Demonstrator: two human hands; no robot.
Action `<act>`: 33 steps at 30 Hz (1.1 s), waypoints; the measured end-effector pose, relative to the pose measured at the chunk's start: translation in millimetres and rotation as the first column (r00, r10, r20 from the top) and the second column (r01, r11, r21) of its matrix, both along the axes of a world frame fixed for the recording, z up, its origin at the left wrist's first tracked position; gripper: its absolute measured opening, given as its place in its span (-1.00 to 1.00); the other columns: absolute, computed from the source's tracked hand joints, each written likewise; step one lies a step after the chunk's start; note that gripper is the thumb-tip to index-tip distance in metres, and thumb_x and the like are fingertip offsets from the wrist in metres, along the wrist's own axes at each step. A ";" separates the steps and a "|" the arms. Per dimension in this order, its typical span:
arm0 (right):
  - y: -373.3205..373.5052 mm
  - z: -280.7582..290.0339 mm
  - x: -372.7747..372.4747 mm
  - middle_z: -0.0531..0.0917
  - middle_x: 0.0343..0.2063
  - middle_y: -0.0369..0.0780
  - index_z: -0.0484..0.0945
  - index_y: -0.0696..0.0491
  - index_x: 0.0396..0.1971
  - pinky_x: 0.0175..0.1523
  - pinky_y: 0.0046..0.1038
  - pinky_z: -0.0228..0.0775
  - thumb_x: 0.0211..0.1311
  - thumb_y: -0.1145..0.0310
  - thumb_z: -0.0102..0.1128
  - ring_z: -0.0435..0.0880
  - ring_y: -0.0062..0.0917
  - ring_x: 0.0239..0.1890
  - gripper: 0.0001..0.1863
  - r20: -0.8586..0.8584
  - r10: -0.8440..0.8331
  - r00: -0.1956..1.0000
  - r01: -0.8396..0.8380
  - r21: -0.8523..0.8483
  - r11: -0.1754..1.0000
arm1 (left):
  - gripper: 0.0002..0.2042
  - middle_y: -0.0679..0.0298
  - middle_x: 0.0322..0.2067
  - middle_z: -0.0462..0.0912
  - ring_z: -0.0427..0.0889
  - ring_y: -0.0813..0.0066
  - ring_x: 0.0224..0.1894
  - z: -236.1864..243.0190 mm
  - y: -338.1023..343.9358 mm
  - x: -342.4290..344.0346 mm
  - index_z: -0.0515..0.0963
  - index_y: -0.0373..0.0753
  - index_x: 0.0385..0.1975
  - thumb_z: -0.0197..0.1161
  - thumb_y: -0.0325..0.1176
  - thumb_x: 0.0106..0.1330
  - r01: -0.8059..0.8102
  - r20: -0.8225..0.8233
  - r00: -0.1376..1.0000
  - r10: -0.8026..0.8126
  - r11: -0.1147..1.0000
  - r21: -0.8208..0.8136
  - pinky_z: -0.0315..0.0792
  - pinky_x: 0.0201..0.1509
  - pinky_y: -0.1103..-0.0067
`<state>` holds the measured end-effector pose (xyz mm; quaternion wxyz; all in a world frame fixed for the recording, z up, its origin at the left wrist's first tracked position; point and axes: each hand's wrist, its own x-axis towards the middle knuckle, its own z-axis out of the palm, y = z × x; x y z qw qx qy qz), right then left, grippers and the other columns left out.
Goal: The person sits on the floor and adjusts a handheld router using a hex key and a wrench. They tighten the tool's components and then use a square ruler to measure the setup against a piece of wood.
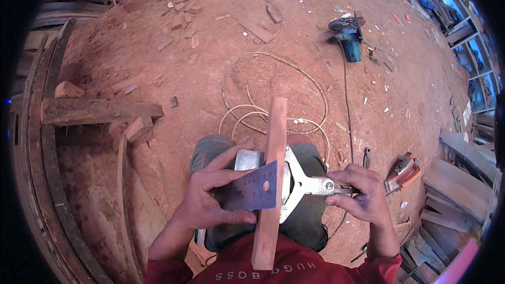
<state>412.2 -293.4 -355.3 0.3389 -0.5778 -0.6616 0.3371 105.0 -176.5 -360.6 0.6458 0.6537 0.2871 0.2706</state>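
A reddish wooden strip (274,131) stands lengthwise in front of me over my lap. My left hand (210,189) is closed round a wide steel plate with ruler-like marks and a round hole (252,186), which lies across the strip. The left thumb reaches to the strip's edge. On the strip's right side sits a silver Y-shaped metal tool (300,184), with a squarish silver part (247,160) showing on the left side. My right hand (363,192) pinches the end of the tool's arm, just past its bolt. What lies under the plate is hidden.
A teal power saw (350,42) lies on the floor ahead to the right, its cord running back toward me. Coiled pale cable (273,55) lies ahead. Pliers (366,158) and a hand plane (403,173) lie right. Wooden beams (100,111) stand left; boards (463,192) are stacked right.
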 end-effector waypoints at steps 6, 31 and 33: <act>1.0 -0.2 1.2 0.56 -0.56 -0.22 0.65 0.15 -0.17 -0.41 -0.40 0.28 -0.07 0.28 0.55 0.52 -0.41 -0.52 -0.55 -0.011 -0.017 1.000 0.017 0.009 1.000 | -0.22 -0.04 0.12 0.47 0.46 0.18 0.16 10.9 4.0 -17.9 0.57 -0.33 0.10 0.63 -0.04 -0.17 -0.120 -0.139 0.979 0.151 0.971 0.208 0.27 0.25 0.37; -21.2 -16.1 -9.8 0.60 -0.59 -0.27 0.65 0.14 -0.26 -0.45 -0.43 0.22 -0.12 0.08 0.54 0.51 -0.47 -0.58 -0.50 0.164 0.036 0.986 -0.078 0.255 0.964 | -0.24 0.13 -0.20 0.54 0.56 0.23 -0.22 17.5 -8.4 -27.3 0.41 -0.15 0.30 0.42 -0.37 -0.05 0.310 -0.188 0.940 -0.284 0.943 0.123 0.40 -0.09 0.49; -21.0 -15.6 -9.6 0.57 -0.59 -0.29 0.66 0.11 -0.23 -0.45 -0.43 0.21 -0.13 0.10 0.54 0.51 -0.47 -0.57 -0.50 0.158 0.029 0.987 -0.068 0.250 0.966 | -0.25 0.08 -0.10 0.56 0.59 0.18 -0.13 17.6 -6.3 -28.9 0.42 -0.17 0.30 0.41 -0.38 -0.05 0.329 -0.216 0.926 -0.308 0.942 0.067 0.41 -0.02 0.47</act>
